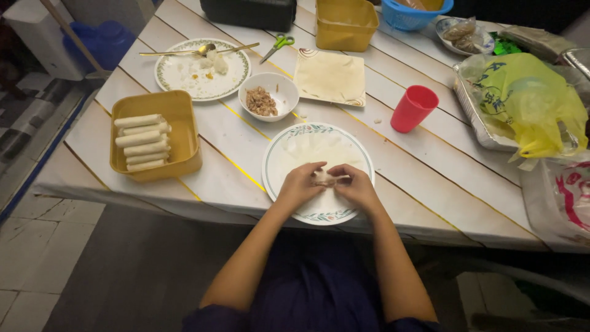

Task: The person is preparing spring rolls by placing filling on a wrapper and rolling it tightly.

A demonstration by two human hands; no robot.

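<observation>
Item: your left hand (pixel 299 183) and right hand (pixel 355 184), fingers pinched on one filled wrapper (pixel 326 179) over the near plate (pixel 279 147). Left on the worktop (pixel 418 166): yellow tub (pixel 184 132) of finished rolls (pixel 142 142). Far: bowl of filling (pixel 264 98).

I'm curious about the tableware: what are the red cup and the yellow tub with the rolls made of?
The red cup looks like plastic: uniform colour, soft sheen. The yellow tub also seems plastic, matte with rounded moulded corners, though the look alone cannot confirm it.

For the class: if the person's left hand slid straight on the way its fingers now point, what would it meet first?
The left hand points right, toward the right hand. It would probably meet the filling pinched between them, then the right hand's fingertips, over the wrapper.
</observation>
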